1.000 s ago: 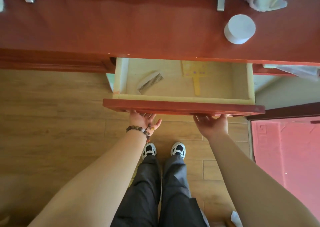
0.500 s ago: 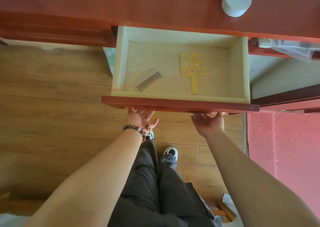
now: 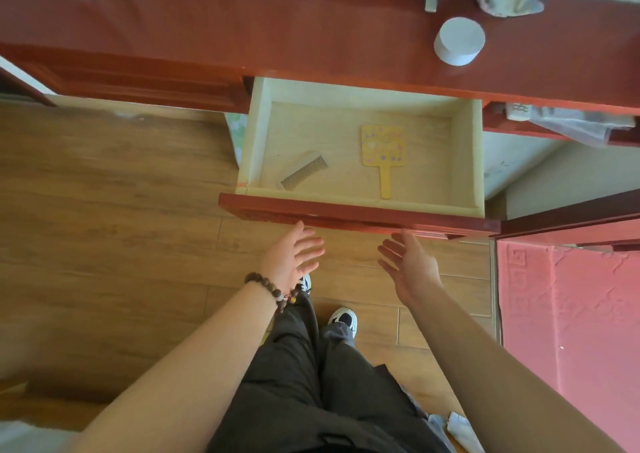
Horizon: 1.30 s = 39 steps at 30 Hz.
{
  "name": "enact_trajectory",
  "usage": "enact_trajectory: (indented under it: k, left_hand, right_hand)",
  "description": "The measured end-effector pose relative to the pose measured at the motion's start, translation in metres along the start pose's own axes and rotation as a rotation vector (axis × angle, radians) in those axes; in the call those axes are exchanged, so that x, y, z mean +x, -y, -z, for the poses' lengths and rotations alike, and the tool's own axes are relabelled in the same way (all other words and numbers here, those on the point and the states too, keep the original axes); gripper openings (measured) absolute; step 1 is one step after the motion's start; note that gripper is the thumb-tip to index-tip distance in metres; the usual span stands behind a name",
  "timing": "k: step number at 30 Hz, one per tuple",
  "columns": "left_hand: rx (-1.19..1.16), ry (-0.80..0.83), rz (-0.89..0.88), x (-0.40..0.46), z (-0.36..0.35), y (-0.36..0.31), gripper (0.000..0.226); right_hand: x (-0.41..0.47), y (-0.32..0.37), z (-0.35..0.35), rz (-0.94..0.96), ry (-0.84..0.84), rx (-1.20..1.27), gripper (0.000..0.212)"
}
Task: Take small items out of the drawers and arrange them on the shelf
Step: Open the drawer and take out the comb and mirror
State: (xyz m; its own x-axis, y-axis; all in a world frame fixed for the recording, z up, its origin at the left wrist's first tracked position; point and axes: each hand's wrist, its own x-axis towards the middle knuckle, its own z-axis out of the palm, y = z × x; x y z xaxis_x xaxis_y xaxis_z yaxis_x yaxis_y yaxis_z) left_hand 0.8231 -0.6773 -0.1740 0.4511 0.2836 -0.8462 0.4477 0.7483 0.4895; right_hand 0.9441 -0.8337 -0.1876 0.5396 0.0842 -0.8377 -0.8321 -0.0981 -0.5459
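Lying flat in the open drawer (image 3: 465, 162) are a comb (image 3: 304, 171) at front left and a yellow hand mirror (image 3: 383, 148), apart from each other. Both arms are reaching forward; the left hand (image 3: 290, 258) and right hand (image 3: 408, 264) are hovering just below the drawer front, fingers spread, holding nothing. A white jar (image 3: 459, 41) is standing on the red desk (image 3: 277, 30); wooden floor (image 3: 104, 210) is lying underneath.

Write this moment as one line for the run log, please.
drawer: open | inside: comb, yellow paddle | left hand: empty | right hand: empty
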Motion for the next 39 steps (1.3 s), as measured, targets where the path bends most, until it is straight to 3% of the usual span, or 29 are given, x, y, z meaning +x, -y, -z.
enact_trajectory:
  k: [5, 10, 12, 16, 20, 22, 27, 29, 32, 35, 39]
  left_hand:
    - [0.179, -0.013, -0.424, -0.035, -0.021, -0.056, 0.022]
    - [0.889, -0.359, -0.737, 0.021, -0.029, -0.113, 0.013]
    - [1.101, -0.401, -0.710, 0.053, -0.027, -0.124, 0.018]
    - [1.448, -0.327, -0.555, 0.101, -0.029, -0.132, 0.055]
    - [1.703, -0.346, -0.448, 0.121, -0.029, -0.127, 0.074]
    - [1.734, -0.369, -0.493, 0.126, -0.028, -0.126, 0.069]
    - [1.624, -0.302, -0.452, 0.131, -0.024, -0.127, 0.053]
    - [1.575, -0.248, -0.430, 0.132, -0.021, -0.129, 0.048]
    - [1.498, -0.170, -0.441, 0.130, -0.019, -0.132, 0.032]
    - [1.402, -0.142, -0.512, 0.123, -0.015, -0.137, 0.014]
    - [1.205, -0.134, -0.632, 0.104, -0.015, -0.150, 0.010]
  right_hand:
    - [-0.039, 0.045, -0.019, 0.275, 0.115, -0.239, 0.018]
    - [-0.004, 0.101, -0.055, 0.478, -0.003, -0.582, 0.016]
    - [0.020, 0.113, -0.067, 0.465, -0.064, -0.731, 0.027]
    - [0.063, 0.115, -0.084, 0.368, -0.126, -1.013, 0.056]
    - [0.090, 0.105, -0.089, 0.191, -0.208, -1.143, 0.079]
    - [0.094, 0.103, -0.093, 0.146, -0.255, -1.187, 0.079]
    - [0.103, 0.100, -0.098, 0.148, -0.309, -1.267, 0.035]
    - [0.102, 0.101, -0.100, 0.151, -0.283, -1.310, 0.028]
    - [0.097, 0.101, -0.100, 0.171, -0.264, -1.303, 0.024]
    - [0.090, 0.100, -0.096, 0.203, -0.253, -1.246, 0.033]
    - [0.069, 0.105, -0.091, 0.265, -0.158, -1.132, 0.039]
